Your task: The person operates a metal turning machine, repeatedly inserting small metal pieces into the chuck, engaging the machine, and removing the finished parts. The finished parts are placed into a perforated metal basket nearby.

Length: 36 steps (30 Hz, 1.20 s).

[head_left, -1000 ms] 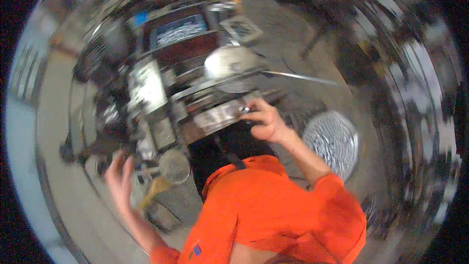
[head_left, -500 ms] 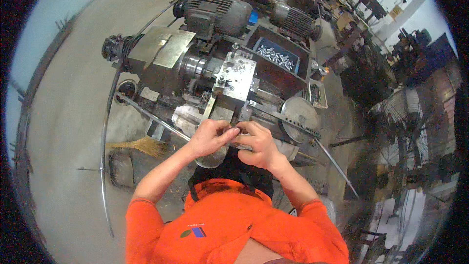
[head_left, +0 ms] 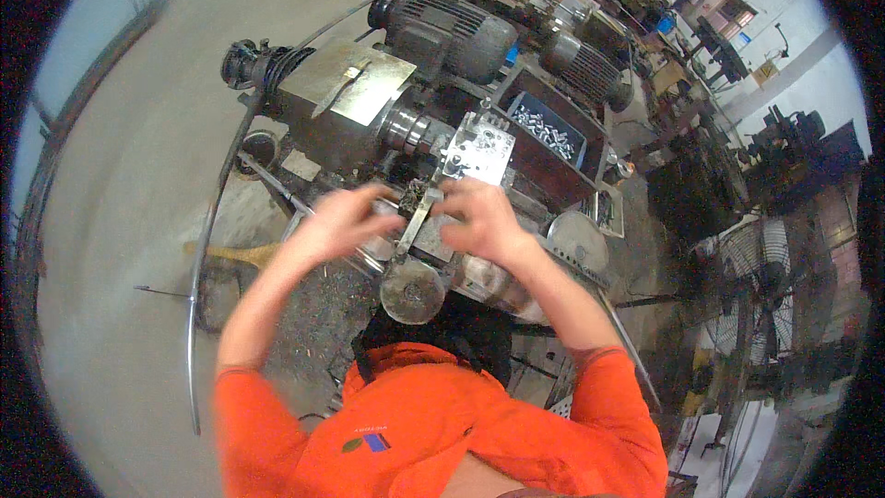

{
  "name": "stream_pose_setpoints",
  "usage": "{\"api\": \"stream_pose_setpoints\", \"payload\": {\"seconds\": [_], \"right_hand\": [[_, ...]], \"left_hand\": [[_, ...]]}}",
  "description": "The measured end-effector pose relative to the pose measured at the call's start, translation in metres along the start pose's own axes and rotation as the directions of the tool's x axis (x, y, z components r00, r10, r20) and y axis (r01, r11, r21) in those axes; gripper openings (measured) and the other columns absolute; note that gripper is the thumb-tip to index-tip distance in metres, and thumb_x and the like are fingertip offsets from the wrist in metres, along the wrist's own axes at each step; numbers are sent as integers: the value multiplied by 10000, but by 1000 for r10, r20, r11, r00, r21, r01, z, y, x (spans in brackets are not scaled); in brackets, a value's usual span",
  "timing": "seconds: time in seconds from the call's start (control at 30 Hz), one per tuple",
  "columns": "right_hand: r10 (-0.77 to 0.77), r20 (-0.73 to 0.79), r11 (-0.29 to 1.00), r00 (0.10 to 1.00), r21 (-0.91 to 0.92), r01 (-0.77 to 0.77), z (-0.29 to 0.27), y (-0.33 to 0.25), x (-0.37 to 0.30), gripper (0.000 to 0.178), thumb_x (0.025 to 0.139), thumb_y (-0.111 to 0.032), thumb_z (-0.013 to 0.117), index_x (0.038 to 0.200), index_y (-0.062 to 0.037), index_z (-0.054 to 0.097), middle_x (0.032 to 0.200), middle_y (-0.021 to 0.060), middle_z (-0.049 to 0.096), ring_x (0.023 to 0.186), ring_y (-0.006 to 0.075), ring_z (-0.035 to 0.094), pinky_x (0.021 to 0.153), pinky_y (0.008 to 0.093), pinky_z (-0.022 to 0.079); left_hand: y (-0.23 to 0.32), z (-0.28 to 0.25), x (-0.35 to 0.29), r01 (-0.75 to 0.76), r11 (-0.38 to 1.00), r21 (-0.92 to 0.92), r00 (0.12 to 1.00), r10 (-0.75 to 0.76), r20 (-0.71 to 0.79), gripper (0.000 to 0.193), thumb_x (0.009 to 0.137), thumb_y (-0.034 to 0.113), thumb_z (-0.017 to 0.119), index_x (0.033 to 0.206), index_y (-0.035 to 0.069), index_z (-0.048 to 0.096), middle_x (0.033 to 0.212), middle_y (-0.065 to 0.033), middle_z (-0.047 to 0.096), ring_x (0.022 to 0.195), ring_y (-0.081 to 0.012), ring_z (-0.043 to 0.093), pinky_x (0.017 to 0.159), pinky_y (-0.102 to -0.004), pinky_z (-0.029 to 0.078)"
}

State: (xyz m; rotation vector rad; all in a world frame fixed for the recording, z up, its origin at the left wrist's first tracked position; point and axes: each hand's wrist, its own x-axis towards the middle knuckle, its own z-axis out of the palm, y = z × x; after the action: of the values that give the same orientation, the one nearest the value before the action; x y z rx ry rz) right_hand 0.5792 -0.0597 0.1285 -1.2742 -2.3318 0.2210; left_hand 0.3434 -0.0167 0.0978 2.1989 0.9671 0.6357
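Observation:
My left hand [head_left: 345,223], blurred by motion, hovers at the near left side of the lathe with fingers apart and nothing visible in them. My right hand [head_left: 483,219] is over the near side of the bright metal tool block [head_left: 485,149], its fingers loosely bent and apart; I see nothing held in it. Between the hands runs a narrow metal bar [head_left: 417,223], with dark, chip-covered parts around its upper end. Below it is a round metal handwheel [head_left: 412,292], close to my body. The shiny spindle chuck [head_left: 406,132] lies beyond my left hand.
A metal cover plate [head_left: 373,92] with a thin tool on it tops the headstock. Behind are a ribbed motor [head_left: 452,32] and a blue tray [head_left: 548,127] of small metal parts. A round disc [head_left: 578,240] is at right. A long rod [head_left: 205,258] and straw broom [head_left: 241,254] are at left.
My hands, together at the near side of the lathe before, have moved apart and forward, left hand to the left, right hand toward the tool block. The view has shifted, uncovering the handwheel.

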Motion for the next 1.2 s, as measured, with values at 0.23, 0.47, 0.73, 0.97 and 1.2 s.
{"api": "stream_pose_setpoints", "payload": {"seconds": [0.23,0.47,0.73,0.97,1.2], "right_hand": [[340,80,907,937,-289,-305,44,84,77,201,522,-202,593,661,-87,682,801,153,634,857,327,570,743,400,491],[298,36,953,954,-68,-295,58,95,78,282,531,-198,598,776,-116,712,745,195,629,789,355,601,761,392,496],[364,138,931,921,-59,-359,54,91,93,312,533,-215,620,805,-91,708,793,183,643,774,327,629,740,367,500],[413,160,910,897,-37,-413,46,78,101,271,555,-214,604,767,-80,706,749,168,645,720,318,634,704,363,506],[278,64,958,958,-93,-272,55,89,94,268,550,-226,597,762,-101,704,759,152,648,729,321,627,712,370,509]], "left_hand": [[-81,-115,-131,592,521,615,804,-442,-399,461,793,351,616,1120,38,529,757,-186,622,727,-359,607,631,-447,469],[-123,-74,-210,742,574,346,661,-540,-521,328,750,276,674,836,-12,543,722,-197,612,699,-389,590,624,-455,458],[-150,-83,-195,744,555,372,654,-488,-579,263,733,223,656,784,-23,575,708,-218,603,710,-401,591,653,-468,467],[-272,-195,-224,706,251,663,698,-409,-588,115,719,112,571,796,27,565,684,-176,615,634,-343,613,584,-429,490],[-291,-216,-207,752,177,634,638,-435,-635,135,698,81,560,817,19,575,743,-189,625,715,-344,620,642,-437,500]]}}
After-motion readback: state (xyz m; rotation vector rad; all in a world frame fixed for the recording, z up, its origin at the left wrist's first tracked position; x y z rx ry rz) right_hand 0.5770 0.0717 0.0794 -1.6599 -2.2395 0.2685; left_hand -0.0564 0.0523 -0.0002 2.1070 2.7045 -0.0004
